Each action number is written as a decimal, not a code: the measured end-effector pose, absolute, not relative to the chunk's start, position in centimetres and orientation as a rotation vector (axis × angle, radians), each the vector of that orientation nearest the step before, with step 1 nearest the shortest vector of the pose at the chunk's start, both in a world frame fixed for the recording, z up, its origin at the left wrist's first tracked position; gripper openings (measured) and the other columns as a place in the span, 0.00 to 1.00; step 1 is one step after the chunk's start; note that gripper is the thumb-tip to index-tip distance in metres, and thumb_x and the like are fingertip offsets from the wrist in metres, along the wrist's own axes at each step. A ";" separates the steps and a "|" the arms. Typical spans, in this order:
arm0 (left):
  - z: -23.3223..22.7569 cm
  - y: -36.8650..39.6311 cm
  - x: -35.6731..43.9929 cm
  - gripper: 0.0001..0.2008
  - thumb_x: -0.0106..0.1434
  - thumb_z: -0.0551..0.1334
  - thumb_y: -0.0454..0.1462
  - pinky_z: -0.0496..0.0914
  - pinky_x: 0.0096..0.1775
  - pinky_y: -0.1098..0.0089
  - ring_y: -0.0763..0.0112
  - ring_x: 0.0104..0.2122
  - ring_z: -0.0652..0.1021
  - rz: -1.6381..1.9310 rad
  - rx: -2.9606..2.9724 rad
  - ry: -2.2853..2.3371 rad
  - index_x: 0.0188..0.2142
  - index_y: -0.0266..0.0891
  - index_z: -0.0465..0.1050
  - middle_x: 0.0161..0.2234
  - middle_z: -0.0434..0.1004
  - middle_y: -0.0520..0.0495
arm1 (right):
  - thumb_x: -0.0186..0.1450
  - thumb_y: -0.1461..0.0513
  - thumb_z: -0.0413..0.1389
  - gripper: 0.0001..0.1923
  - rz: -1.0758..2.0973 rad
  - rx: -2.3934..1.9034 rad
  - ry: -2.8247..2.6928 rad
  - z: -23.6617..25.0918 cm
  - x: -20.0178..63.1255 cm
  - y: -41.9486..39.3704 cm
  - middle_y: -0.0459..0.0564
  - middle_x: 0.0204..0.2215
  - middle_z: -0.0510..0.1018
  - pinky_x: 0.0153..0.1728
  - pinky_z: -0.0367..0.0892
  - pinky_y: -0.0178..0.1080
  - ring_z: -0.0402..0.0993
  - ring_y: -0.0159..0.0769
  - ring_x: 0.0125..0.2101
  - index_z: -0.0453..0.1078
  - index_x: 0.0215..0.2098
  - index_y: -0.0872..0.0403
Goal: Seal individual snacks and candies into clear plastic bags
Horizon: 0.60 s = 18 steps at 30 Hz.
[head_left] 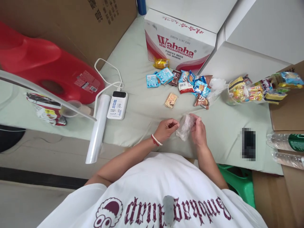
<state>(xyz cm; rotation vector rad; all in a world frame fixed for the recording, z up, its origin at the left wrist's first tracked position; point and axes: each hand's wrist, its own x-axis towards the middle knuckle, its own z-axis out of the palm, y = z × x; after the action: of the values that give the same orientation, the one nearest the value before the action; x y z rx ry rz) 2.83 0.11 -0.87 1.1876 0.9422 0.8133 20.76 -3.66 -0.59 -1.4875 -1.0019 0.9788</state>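
Observation:
A crumpled clear plastic bag [185,127] is held between my hands near the table's front edge. My left hand [167,129], with a beaded bracelet at the wrist, pinches its left edge between thumb and fingers. On the other side my right hand [199,130] has closed its fingers on the bag's upper right part. Just beyond lies a small wrapped biscuit [171,100]. Farther back are several snack packets, among them a blue-and-white packet [165,75], a brown packet [201,101] and a yellow packet [161,63].
A white Wahaba carton [178,44] stands behind the snacks. At right, a clear tub [234,95] of snacks lies near plastic bottles [280,142]. Leftward are a power bank [117,107], a plastic film roll [98,129] and a big red jug [47,66]. A green stool [239,183] is below.

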 end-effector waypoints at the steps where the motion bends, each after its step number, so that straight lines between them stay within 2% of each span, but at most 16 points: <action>1: -0.8 0.1 2.8 0.15 0.60 0.67 0.48 0.65 0.34 0.72 0.74 0.28 0.70 0.816 1.174 0.933 0.30 0.37 0.75 0.26 0.73 0.52 | 0.72 0.40 0.51 0.27 1.012 -1.511 -0.980 -0.9 20.5 -4.1 0.53 0.46 0.83 0.44 0.74 0.43 0.79 0.42 0.44 0.75 0.52 0.50; 4: -0.8 0.0 2.8 0.15 0.60 0.68 0.48 0.66 0.34 0.72 0.75 0.27 0.71 0.819 1.119 0.925 0.30 0.37 0.74 0.26 0.73 0.53 | 0.67 0.45 0.61 0.21 1.103 -1.555 -0.965 -1.5 19.9 -4.9 0.50 0.39 0.83 0.40 0.73 0.41 0.78 0.39 0.37 0.77 0.47 0.51; 9: -0.9 -0.4 3.4 0.20 0.62 0.66 0.53 0.69 0.33 0.71 0.71 0.28 0.75 0.706 1.056 0.947 0.30 0.38 0.72 0.25 0.76 0.51 | 0.67 0.52 0.63 0.11 0.939 -1.474 -1.071 -0.8 19.7 -4.6 0.50 0.47 0.83 0.58 0.68 0.45 0.77 0.41 0.51 0.81 0.41 0.49; 11: -1.2 -0.6 3.8 0.21 0.61 0.66 0.55 0.70 0.34 0.70 0.70 0.29 0.76 0.701 1.062 0.980 0.30 0.38 0.72 0.26 0.77 0.50 | 0.67 0.52 0.63 0.11 0.973 -1.420 -1.017 -0.4 19.3 -4.4 0.51 0.45 0.84 0.59 0.68 0.47 0.77 0.42 0.51 0.82 0.40 0.48; 15: -1.8 -0.9 4.3 0.19 0.59 0.69 0.52 0.72 0.38 0.69 0.70 0.32 0.76 0.808 1.063 1.004 0.29 0.38 0.74 0.29 0.77 0.50 | 0.68 0.45 0.61 0.18 1.175 -1.241 -0.688 -0.1 17.9 -4.4 0.52 0.46 0.84 0.55 0.73 0.50 0.80 0.42 0.47 0.80 0.42 0.49; 18: -2.1 -1.0 4.2 0.15 0.58 0.70 0.48 0.73 0.44 0.66 0.68 0.35 0.78 0.877 1.006 0.972 0.29 0.38 0.76 0.32 0.80 0.48 | 0.64 0.46 0.66 0.18 1.179 -1.244 -0.643 -0.2 17.4 -4.6 0.52 0.47 0.83 0.56 0.73 0.49 0.80 0.41 0.48 0.78 0.45 0.48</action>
<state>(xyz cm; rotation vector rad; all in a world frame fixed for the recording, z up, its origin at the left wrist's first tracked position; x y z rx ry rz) 4.20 -0.99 -2.11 1.0061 0.9719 0.8767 17.39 -4.64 -0.23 -1.2438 -0.6429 1.1789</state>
